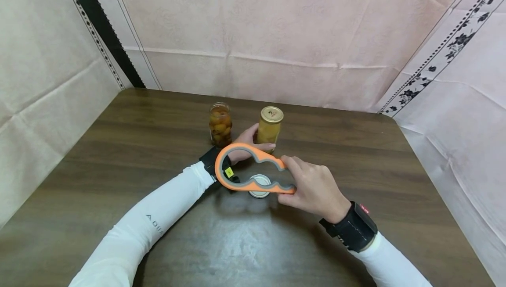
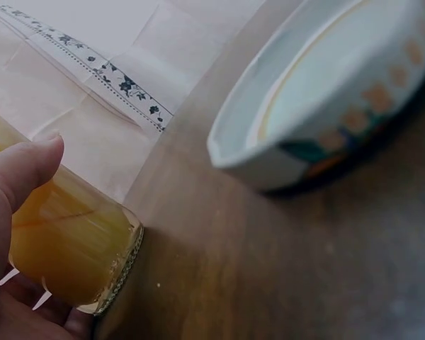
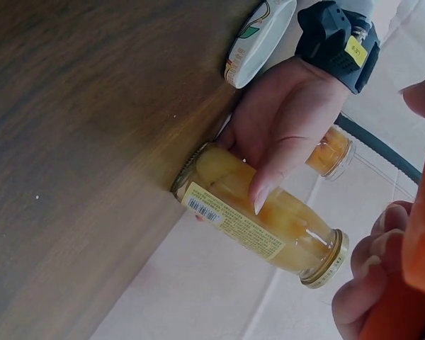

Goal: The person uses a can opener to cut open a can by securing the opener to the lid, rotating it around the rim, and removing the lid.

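My left hand [image 1: 247, 142] grips the lower part of a lidded glass jar of yellow fruit [image 1: 270, 127], thumb on the near side and fingers behind. The jar stands upright, its gold lid [image 3: 326, 261] on and a barcoded label facing the right wrist view. In my right hand [image 1: 312, 186] are the handle ends of an orange jar opener [image 1: 245, 187] with a grey wavy lining. The opener is held above the table in front of the jar, its loop over my left wrist. Below it lies a loose white lid [image 2: 340, 85], inner side up, with a printed rim.
Left of my left hand stands a second glass jar [image 1: 220, 124], without a lid, with fruit in amber liquid. All rests on a dark wooden table [image 1: 118, 146]. Pale cloth [image 1: 276, 28] hangs behind the far edge and at both sides.
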Demonstrator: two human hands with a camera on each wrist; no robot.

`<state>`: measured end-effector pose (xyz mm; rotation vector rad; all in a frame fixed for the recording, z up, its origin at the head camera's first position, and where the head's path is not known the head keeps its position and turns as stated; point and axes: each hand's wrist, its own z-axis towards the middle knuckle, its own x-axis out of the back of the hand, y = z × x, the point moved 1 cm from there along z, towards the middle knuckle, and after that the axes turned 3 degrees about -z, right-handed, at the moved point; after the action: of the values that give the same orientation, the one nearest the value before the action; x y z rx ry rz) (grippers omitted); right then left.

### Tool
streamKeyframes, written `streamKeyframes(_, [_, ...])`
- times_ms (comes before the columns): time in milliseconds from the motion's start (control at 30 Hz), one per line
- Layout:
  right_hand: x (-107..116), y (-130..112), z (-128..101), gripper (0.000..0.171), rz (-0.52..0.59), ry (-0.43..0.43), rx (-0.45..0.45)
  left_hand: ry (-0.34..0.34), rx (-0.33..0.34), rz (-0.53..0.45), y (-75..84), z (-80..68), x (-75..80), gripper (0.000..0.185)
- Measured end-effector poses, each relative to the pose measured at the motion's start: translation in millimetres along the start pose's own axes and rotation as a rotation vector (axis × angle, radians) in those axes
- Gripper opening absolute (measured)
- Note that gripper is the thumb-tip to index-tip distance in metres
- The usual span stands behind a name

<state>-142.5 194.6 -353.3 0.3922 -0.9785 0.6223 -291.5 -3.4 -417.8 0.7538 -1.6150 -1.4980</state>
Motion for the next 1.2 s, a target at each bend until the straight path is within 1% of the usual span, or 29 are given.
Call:
streamKeyframes(100, [0,0,0,0.071,0.007,-0.004,-0.001,-0.022,-0.01,-0.01,-1.5,-2.4,1.5,0.054])
streamKeyframes(233, [1,0,-1,0.071,0.012,-0.009,-0.001,-0.036,0.0,0.008,2.2,-9.0,3.3,0.058])
streamKeyframes(333, [2,0,-1,0.072,0.013,-0.005,0.005,-0.05,0.004,0.001,4.8,-12.3,4.0,0.061])
streamKeyframes(433, [2,0,-1,0.072,0.014,-0.005,0.012,-0.069,-0.019,-0.007,2.1,-12.5,5.0,0.063])
streamKeyframes(533, [3,-1,-1,0.073,0.012,-0.008,0.017,-0.07,-0.035,0.013,-0.4,-13.3,6.2,0.064])
streamKeyframes(633, [3,0,-1,0.073,0.008,-0.009,0.019,-0.063,-0.035,0.017,-2.0,-14.6,6.6,0.065])
streamKeyframes(833, [4,-1,-1,0.071,0.007,-0.015,0.017,-0.057,-0.018,-0.006,-2.4,-18.7,6.2,0.063])
streamKeyframes(1033, [5,-1,-1,0.07,-0.001,-0.015,0.019,-0.042,0.019,0.02,2.1,-26.7,6.0,0.064])
streamKeyframes(1200, [5,-1,-1,0.068,-0.032,-0.008,0.027,-0.057,0.017,0.039,2.2,-32.6,7.4,0.064])
